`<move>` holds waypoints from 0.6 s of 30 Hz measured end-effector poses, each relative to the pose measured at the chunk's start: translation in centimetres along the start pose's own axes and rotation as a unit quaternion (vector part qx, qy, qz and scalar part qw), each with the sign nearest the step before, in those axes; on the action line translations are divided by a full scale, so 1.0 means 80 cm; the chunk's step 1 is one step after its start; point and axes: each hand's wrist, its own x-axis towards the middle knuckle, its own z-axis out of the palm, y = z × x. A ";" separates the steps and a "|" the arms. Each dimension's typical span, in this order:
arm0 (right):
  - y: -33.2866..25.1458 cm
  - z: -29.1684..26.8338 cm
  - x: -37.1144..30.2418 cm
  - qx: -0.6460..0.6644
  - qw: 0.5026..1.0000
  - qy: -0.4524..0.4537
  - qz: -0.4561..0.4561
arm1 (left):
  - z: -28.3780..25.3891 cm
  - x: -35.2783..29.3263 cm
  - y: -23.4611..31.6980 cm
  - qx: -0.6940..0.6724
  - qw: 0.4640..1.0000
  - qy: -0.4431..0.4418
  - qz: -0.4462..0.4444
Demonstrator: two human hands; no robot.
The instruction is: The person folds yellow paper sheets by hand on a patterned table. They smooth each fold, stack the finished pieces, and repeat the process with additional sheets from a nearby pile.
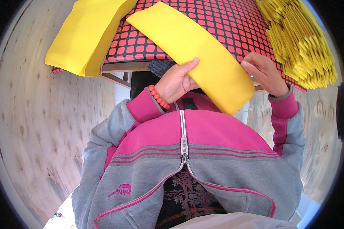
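A long, flat strip of yellow paper (202, 53) lies slantwise over the near edge of the table, its lower right end hanging toward my lap. My left hand (179, 79) grips the strip's near edge, thumb on top and fingers underneath. At the strip's right edge is my right hand (266, 72), its fingers curled and the tips of thumb and forefinger close together against the paper. Whether the edge runs between those fingertips cannot be made out. A red bead bracelet (159, 96) circles my left wrist.
The table (225, 24) has a red-and-black checked cover. A thick stack of yellow sheets (86, 32) overhangs its left front corner. Piled at the right are many folded yellow papers (304, 45). Something dark blue and textured (159, 68) shows under the table edge; wooden boards (38, 114) stand at the left.
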 end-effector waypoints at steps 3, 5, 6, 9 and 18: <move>-0.015 0.010 0.022 0.050 0.996 -0.064 0.040 | 0.010 -0.001 0.003 0.007 1.000 0.030 -0.005; -0.027 0.007 0.046 0.062 0.988 -0.098 0.099 | 0.013 -0.006 0.012 0.011 1.000 0.020 0.007; -0.031 0.012 0.058 0.178 0.969 -0.111 0.132 | 0.014 -0.008 0.019 0.006 1.000 0.007 0.015; -0.036 0.026 0.101 0.440 0.862 -0.184 0.174 | 0.019 -0.018 0.036 0.002 0.999 -0.036 0.018; -0.088 -0.013 0.195 0.413 0.893 -0.107 -0.142 | 0.054 0.002 0.112 0.267 0.957 -0.059 0.092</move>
